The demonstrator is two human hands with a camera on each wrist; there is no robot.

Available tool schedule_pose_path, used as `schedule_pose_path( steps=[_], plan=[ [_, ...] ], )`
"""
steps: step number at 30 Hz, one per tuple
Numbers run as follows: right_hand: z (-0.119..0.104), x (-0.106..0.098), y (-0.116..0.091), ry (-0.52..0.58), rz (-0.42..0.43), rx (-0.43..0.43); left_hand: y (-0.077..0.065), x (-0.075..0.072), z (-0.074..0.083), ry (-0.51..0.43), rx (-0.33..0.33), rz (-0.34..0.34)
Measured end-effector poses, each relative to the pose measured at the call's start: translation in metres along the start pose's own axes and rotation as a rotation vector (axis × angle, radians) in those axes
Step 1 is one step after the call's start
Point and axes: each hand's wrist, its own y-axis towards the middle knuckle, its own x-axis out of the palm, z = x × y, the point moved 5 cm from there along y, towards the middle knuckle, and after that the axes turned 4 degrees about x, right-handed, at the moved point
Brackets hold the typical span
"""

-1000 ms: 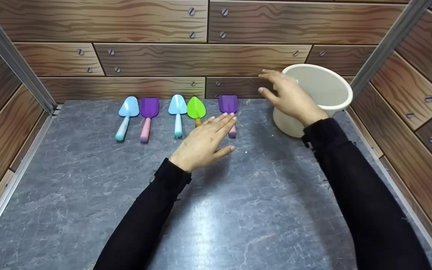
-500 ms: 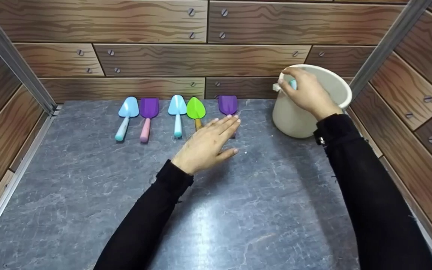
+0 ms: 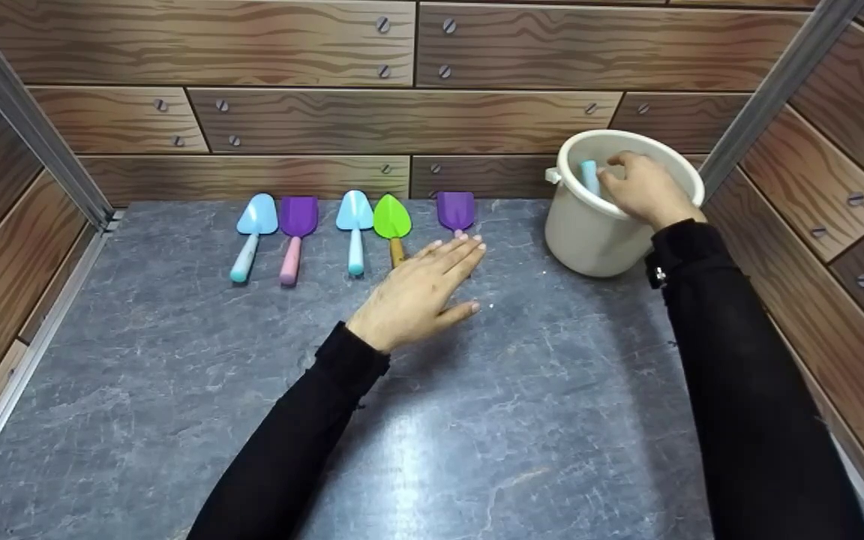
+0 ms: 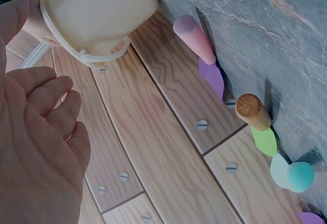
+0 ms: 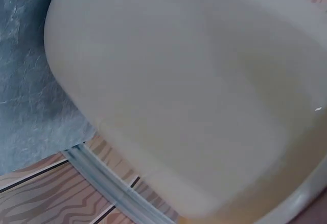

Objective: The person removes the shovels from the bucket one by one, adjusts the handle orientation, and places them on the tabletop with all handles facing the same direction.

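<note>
My right hand (image 3: 649,189) reaches over the near right rim of a cream bucket (image 3: 598,236), fingers bent down into its mouth. A light blue handle (image 3: 589,177) stands up inside the bucket, just left of the thumb. I cannot tell whether those fingers hold anything. My left hand (image 3: 417,294) is flat with fingers extended, overlapping the handles of a green trowel (image 3: 392,216) and a purple shovel (image 3: 455,210) in the head view. In the left wrist view its palm (image 4: 36,152) holds nothing, and the shovel's pink handle (image 4: 194,39) lies apart from it.
Further left lie a blue trowel (image 3: 355,211), a purple shovel (image 3: 299,216) and another blue trowel (image 3: 258,216), in a row along the back wall. Wood-patterned panels (image 3: 402,120) and metal posts (image 3: 781,86) enclose the grey tabletop (image 3: 177,360).
My right hand has moved right, from above the bucket's left rim to its mouth, uncovering the blue handle. My left hand has shifted slightly right.
</note>
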Motion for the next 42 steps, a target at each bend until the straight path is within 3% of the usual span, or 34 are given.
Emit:
schedule_pose_path(
  steps=[2, 3, 9, 15, 18, 21, 26, 30, 33, 37, 40, 42],
  plan=[
    [0.005, 0.001, 0.003, -0.038, -0.065, 0.034, 0.0, -0.001, 0.002, 0.022, -0.005, -0.006],
    [0.006, 0.001, 0.004, -0.056, -0.102, 0.047, -0.003, -0.013, 0.013, 0.024, -0.018, -0.02],
    [0.017, 0.005, 0.011, -0.152, -0.27, 0.078, -0.003, -0.017, 0.019, 0.095, -0.042, -0.06],
    [0.071, 0.03, 0.066, -0.242, -0.296, 0.077, -0.003, -0.016, 0.019, 0.09, -0.031, -0.069],
    [0.086, 0.038, 0.083, -0.256, -0.319, 0.048, -0.002, -0.016, 0.019, 0.082, -0.032, -0.07],
    [0.079, 0.036, 0.076, -0.258, -0.335, 0.039, -0.002, -0.016, 0.019, 0.08, -0.032, -0.071],
    [0.033, 0.017, 0.03, -0.21, -0.46, 0.012, -0.002, -0.016, 0.019, 0.083, -0.027, -0.069],
    [0.013, 0.012, 0.01, -0.175, -0.505, 0.007, -0.002, -0.016, 0.018, 0.089, -0.032, -0.07],
    [0.021, 0.019, 0.025, -0.124, -0.45, -0.042, -0.002, -0.016, 0.018, 0.09, -0.036, -0.071],
    [0.058, 0.042, 0.078, -0.096, -0.365, -0.09, -0.003, -0.016, 0.017, 0.09, -0.032, -0.067],
    [0.076, 0.056, 0.109, -0.08, -0.355, -0.093, -0.003, -0.017, 0.017, 0.09, -0.029, -0.065],
    [0.079, 0.06, 0.117, -0.052, -0.351, -0.106, -0.003, -0.017, 0.017, 0.088, -0.028, -0.065]
  ],
)
